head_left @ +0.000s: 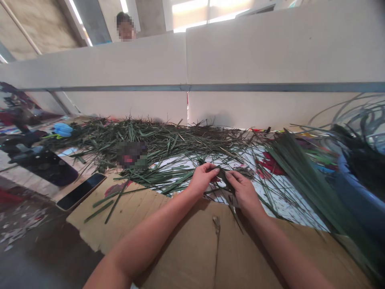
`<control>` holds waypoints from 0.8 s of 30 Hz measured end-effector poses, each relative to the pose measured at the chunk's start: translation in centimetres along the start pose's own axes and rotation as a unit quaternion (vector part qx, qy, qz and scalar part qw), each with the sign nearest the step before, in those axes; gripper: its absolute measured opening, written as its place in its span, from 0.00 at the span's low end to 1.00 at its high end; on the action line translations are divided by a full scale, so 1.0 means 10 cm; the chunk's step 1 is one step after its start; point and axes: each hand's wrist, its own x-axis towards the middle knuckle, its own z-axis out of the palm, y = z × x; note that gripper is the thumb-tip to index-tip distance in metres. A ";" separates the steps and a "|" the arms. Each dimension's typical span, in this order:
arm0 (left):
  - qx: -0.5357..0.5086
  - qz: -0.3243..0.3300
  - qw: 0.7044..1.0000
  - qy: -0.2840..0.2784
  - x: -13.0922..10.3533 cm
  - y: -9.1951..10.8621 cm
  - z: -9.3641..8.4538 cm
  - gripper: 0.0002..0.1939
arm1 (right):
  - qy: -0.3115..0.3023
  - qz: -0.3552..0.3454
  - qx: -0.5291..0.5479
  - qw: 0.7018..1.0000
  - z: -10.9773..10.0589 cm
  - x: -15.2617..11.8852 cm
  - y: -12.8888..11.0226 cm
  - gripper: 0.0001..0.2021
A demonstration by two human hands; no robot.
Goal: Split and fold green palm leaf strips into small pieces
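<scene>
Pinched between the fingertips of both hands, above the cardboard's far edge, is a dark green leaf strip [224, 176]. My left hand [203, 178] grips its left side with thumb and forefinger. On the other side, my right hand [244, 192] is closed on the same strip, and narrow ends hang down below the fingers. How the strip is folded or joined is too small to tell. Cut green leaf pieces [171, 180] lie scattered just left of my hands, on a white surface.
A long heap of leaf strips [144, 134] lies along the white partition [120, 64]. Long leaves [300, 168] lean beside a blue tub [349, 176] at right. Brown cardboard [180, 249] lies beneath my arms. A phone [81, 192] and dark bottle [49, 164] lie left. A person [124, 28] appears beyond.
</scene>
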 end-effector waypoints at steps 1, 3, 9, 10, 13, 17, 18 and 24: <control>-0.002 -0.002 1.000 0.002 0.00 0.00 0.00 0.20 | 0.005 -0.001 -0.002 1.000 0.00 0.00 0.01 0.22; -0.004 -0.005 1.000 0.002 0.00 0.00 0.01 0.20 | 0.011 0.001 -0.006 1.000 0.00 0.01 0.02 0.22; 0.020 0.002 1.000 -0.011 0.02 0.02 0.01 0.19 | 0.012 0.006 -0.005 1.000 0.02 0.00 -0.03 0.23; 0.022 0.003 1.000 -0.012 0.03 0.02 0.01 0.18 | 0.011 0.008 -0.007 1.000 0.03 0.00 -0.04 0.23; 0.026 0.004 1.000 -0.013 0.04 0.01 0.01 0.18 | 0.008 0.009 -0.014 1.000 0.02 0.00 -0.03 0.23; 0.037 0.010 0.999 -0.017 0.05 0.00 0.01 0.17 | 0.017 0.011 -0.003 1.000 0.01 0.01 0.00 0.23; 0.038 0.010 0.999 -0.018 0.05 0.00 0.01 0.17 | 0.021 0.013 -0.001 1.000 0.01 0.01 0.00 0.23; 0.049 0.018 0.998 -0.028 0.05 -0.01 0.01 0.16 | 0.047 0.005 -0.032 0.998 0.00 0.01 0.03 0.23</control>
